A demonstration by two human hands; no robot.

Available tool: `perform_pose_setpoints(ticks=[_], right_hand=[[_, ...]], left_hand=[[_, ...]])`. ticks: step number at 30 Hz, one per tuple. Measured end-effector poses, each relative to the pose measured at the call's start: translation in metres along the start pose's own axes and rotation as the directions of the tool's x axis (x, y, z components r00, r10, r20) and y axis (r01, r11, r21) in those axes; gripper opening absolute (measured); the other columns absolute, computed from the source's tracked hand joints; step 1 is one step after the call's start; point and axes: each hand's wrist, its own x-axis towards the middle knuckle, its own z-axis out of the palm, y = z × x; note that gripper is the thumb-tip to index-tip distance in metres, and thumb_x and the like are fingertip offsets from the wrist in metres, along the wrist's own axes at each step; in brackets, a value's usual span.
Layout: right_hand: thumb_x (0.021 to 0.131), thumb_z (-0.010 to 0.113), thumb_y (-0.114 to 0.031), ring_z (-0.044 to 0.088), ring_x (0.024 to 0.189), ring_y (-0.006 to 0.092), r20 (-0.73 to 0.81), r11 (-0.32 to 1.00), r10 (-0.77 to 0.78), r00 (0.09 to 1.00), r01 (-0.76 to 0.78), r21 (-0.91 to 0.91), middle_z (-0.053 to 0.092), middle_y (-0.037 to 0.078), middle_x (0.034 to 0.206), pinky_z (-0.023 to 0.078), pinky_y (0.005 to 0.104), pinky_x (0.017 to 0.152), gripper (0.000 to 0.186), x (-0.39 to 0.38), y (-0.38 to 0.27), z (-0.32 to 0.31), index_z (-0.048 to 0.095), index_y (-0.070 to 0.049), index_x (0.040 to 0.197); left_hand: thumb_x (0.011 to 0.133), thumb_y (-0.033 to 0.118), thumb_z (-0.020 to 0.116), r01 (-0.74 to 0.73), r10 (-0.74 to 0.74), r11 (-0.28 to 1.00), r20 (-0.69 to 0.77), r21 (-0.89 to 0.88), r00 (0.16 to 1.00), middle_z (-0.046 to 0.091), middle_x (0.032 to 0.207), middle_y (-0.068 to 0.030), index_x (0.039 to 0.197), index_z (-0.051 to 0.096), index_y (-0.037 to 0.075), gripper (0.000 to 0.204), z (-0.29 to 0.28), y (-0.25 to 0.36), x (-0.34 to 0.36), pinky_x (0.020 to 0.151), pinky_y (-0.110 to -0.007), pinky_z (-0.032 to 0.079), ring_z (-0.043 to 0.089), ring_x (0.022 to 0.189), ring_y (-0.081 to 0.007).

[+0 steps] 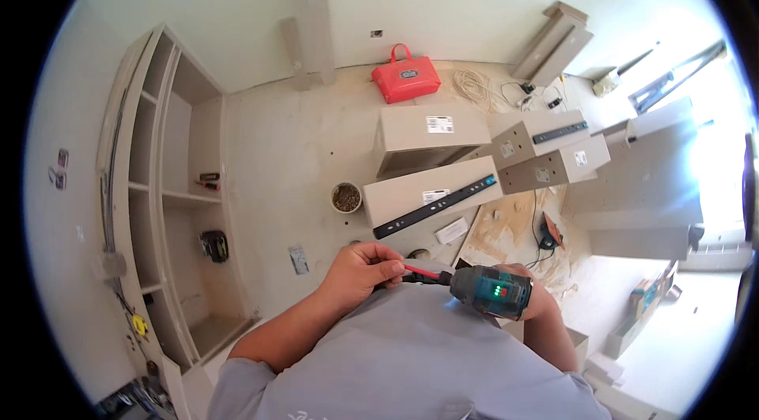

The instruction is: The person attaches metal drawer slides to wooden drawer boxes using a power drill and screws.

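My right hand (536, 297) is wrapped round a teal and black cordless impact driver (489, 291), held close in front of my chest and pointing left. Several small green and red lights glow on the driver. A long red driver bit (423, 270) sticks out of its chuck. The fingers of my left hand (365, 274) pinch the bit's far end; whether a small screw is also between them is hidden. Just beyond my hands, a black drawer slide (435, 206) lies slantwise along a beige drawer box (383, 206).
Beige drawer boxes (431, 123) stand on the floor (277, 151), one bearing another black slide (560, 132). A bucket of screws (346, 198), red bag (407, 78) and coiled cord (473, 85) are beyond. At left stands an open cabinet frame (194, 197); at right, an orange power tool (551, 232).
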Motion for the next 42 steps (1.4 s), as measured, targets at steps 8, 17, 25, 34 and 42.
perform_pose_setpoints(ticks=[8,17,25,34,42], right_hand=[[0.08,0.095,-0.016,0.075,0.093,0.0273,-0.006,0.935,0.308,0.952,-0.301,0.187,0.077,0.013,0.115,0.06,0.0376,0.085,0.06,-0.002,0.003,0.008,0.068,-0.002,0.132],[0.082,0.091,-0.004,0.075,0.087,0.0208,-0.163,0.899,0.247,0.955,-0.164,0.405,0.075,0.015,0.108,0.061,0.0338,0.077,0.068,0.015,-0.02,-0.009,0.056,0.0,0.14],[0.082,0.088,0.001,0.077,0.096,0.031,-0.103,0.917,0.059,0.993,-0.013,0.398,0.073,0.025,0.12,0.064,0.0437,0.079,0.092,0.005,0.037,-0.075,0.04,-0.005,0.16],[0.081,0.089,-0.01,0.073,0.086,0.0195,-0.195,0.908,-0.079,0.978,0.151,0.39,0.077,0.014,0.111,0.06,0.0347,0.077,0.071,-0.026,0.083,-0.17,0.056,0.0,0.144],[0.079,0.085,-0.006,0.071,0.084,0.0179,-0.307,0.839,-0.147,0.94,0.283,0.465,0.075,0.011,0.107,0.06,0.0336,0.075,0.059,-0.037,0.104,-0.226,0.062,-0.001,0.134]], left_hand=[[0.097,0.006,0.081,-0.18,0.173,0.962,0.051,0.204,0.984,0.075,0.098,-0.0056,0.116,0.074,0.001,0.021,-0.048,-0.02,-0.01,0.089,-0.033,0.061,0.072,0.094,-0.0152],[0.103,0.032,0.075,-0.057,0.277,0.81,-0.296,0.583,0.914,0.077,0.096,-0.008,0.107,0.072,0.001,0.031,-0.098,-0.057,0.036,0.077,-0.034,0.056,0.069,0.085,-0.0145],[0.102,0.03,0.074,0.083,0.345,0.656,-0.395,0.75,0.851,0.073,0.09,-0.0118,0.108,0.066,0.001,0.031,-0.031,-0.038,0.069,0.071,-0.037,0.058,0.072,0.076,-0.0189],[0.107,0.012,0.057,-0.33,0.679,0.73,-0.579,0.599,0.451,0.07,0.094,-0.0036,0.121,0.073,0.005,0.022,-0.03,-0.004,-0.011,0.067,-0.029,0.055,0.067,0.071,-0.0132],[0.109,0.008,0.06,0.256,0.984,-0.162,0.138,0.953,0.109,0.076,0.109,-0.0109,0.134,0.068,0.001,0.027,0.076,0.094,-0.075,0.093,-0.035,0.058,0.071,0.098,-0.019]])
